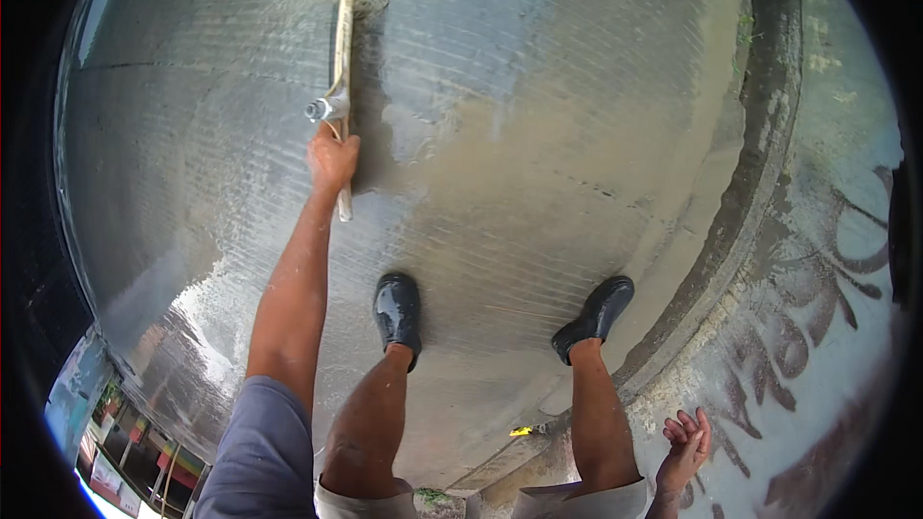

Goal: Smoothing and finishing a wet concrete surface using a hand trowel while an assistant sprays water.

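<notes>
My left hand (333, 160) reaches forward, its fingers closed around the middle of a floor squeegee head (344, 38). This is a long, narrow, off-white bar with a grey round handle socket on its left side; no long pole shows in the socket. The bar rests low over the wet concrete floor (538, 163), and whether its whole edge touches cannot be made out. At the lower right, my right hand (685, 447) hangs beside my leg near the wall, fingers loosely bent and apart, holding nothing.
My feet stand wide in wet black shoes (397, 312). Thin muddy water covers much of the ridged floor. A dark gutter strip (755, 154) runs along the right, below a pale wall (817, 327) with dark painted marks. A small yellow object (522, 431) lies behind my feet.
</notes>
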`<state>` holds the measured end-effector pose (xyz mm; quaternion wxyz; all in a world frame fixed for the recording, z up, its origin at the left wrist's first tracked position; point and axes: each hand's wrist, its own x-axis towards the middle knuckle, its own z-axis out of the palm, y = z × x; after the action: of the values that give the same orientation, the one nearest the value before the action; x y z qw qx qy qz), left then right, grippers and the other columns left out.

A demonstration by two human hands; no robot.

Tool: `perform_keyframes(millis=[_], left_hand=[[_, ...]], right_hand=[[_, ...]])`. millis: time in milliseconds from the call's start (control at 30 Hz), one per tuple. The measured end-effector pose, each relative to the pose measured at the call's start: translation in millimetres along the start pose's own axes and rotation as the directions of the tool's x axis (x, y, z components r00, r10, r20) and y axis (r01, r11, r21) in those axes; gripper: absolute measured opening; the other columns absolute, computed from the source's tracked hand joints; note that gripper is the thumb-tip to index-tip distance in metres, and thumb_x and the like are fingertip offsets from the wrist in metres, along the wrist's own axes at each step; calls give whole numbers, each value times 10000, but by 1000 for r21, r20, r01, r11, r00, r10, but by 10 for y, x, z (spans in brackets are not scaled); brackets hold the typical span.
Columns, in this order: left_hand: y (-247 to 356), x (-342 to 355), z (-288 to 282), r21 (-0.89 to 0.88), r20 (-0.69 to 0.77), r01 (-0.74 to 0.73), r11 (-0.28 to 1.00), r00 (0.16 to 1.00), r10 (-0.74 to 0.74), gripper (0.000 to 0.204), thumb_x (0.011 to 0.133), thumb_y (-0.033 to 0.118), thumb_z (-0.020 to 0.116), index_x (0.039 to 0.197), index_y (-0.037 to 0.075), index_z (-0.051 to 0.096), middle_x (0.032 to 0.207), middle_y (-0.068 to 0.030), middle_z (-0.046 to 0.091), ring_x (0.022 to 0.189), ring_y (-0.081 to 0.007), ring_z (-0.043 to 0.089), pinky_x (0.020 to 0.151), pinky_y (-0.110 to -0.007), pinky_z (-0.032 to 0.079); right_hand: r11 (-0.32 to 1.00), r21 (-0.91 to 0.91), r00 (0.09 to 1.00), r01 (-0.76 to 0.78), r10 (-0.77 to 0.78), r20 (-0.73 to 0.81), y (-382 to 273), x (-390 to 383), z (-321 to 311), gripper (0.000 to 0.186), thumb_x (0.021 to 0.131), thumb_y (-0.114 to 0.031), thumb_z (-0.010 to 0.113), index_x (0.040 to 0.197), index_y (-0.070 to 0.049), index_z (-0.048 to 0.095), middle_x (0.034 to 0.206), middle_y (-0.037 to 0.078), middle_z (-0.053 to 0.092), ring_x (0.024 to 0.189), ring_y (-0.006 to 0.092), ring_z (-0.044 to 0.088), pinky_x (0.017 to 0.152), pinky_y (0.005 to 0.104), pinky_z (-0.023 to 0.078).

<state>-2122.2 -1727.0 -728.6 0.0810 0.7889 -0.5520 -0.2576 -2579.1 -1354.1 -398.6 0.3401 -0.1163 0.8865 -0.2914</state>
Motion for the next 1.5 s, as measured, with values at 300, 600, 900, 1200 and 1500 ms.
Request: perform_keyframes(millis=[300, 600, 900, 1200, 1500], left_hand=[[2941, -2161, 1894, -194, 320, -173, 966, 919, 229, 676, 633, 45, 676, 1228, 147, 370, 869, -206, 619, 776, -393, 608, 700, -455, 495], [4965, -3686, 2800, -404, 660, -164, 900, 629, 411, 320, 698, 106, 595, 969, -56, 545, 823, -262, 599, 780, -395, 604, 681, -440, 497], [3252, 659, -39, 46, 66, -217, 975, 975, 214, 316, 740, 203, 609, 877, -79, 563, 809, -254, 612, 771, -356, 622, 636, -425, 480], [2268, 3178, -152, -216, 9, -180, 960, 982, 187, 460, 758, 55, 528, 1198, -29, 421, 1074, -127, 521, 935, -217, 511, 825, -311, 414], [5520, 2920, 1749, 137, 190, -554, 821, 828, 527, 401, 719, 187, 588, 1076, 12, 537, 932, -241, 611, 894, -405, 584, 772, -459, 458]], right_hand=[[983, 150, 995, -102, 102, 9, 235, 814, -1180, 527, 932, -380, 422, 1279, 12, 360, 1021, 155, 588, 812, 220, 622, 675, 298, 498], [918, 377, 977, -120, 178, -121, -94, 1155, -2396, 468, 940, -275, 427, 1272, 50, 367, 1105, 221, 544, 943, 303, 582, 814, 400, 475], [970, 172, 985, -172, 165, 58, -293, 1902, -1819, 436, 935, -287, 452, 1279, -24, 402, 1082, 206, 578, 885, 288, 611, 716, 350, 519], [847, 199, 862, -493, 506, -16, -498, 2322, -131, 370, 924, -236, 458, 1234, -35, 452, 949, 140, 612, 706, 186, 622, 604, 259, 487], [731, 402, 766, -552, 635, -103, -405, 1812, -478, 450, 879, -283, 535, 1265, -80, 424, 993, 128, 595, 761, 181, 608, 631, 275, 478]])
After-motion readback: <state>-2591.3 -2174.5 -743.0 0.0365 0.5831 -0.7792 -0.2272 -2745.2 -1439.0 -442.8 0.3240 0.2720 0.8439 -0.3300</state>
